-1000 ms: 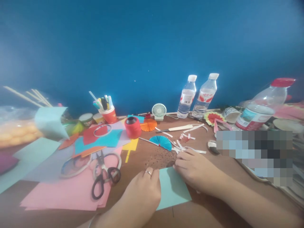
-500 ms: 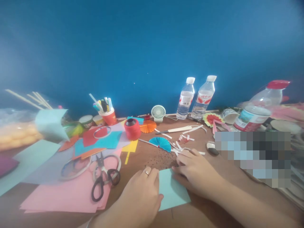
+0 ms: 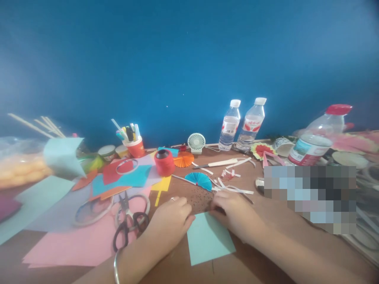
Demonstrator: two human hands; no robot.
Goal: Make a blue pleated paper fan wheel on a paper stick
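Observation:
A light green sheet of paper (image 3: 211, 240) lies on the brown table in front of me. My left hand (image 3: 173, 217), with a ring and a bracelet, is closed at the sheet's far left corner, thumb against the paper. At the far right corner, my right hand (image 3: 232, 211) has its fingers curled over the edge; their tips are partly hidden. Just beyond the hands are a blue folded paper fan (image 3: 199, 180) on a stick and scattered dark specks. Black-handled scissors (image 3: 128, 221) rest left of my left hand on pink paper (image 3: 71, 248).
A red thread spool (image 3: 164, 162), a cup of pens (image 3: 135, 146) and a small white fan (image 3: 196, 142) stand at the back. Two water bottles (image 3: 229, 126) lean near the wall. A craft knife (image 3: 219, 163) lies among paper strips. A large bottle (image 3: 314, 138) is at right.
My left hand has moved left and away from me, off the sheet's side to its far corner. More of the sheet shows. My right hand has drawn its fingers in at the far edge.

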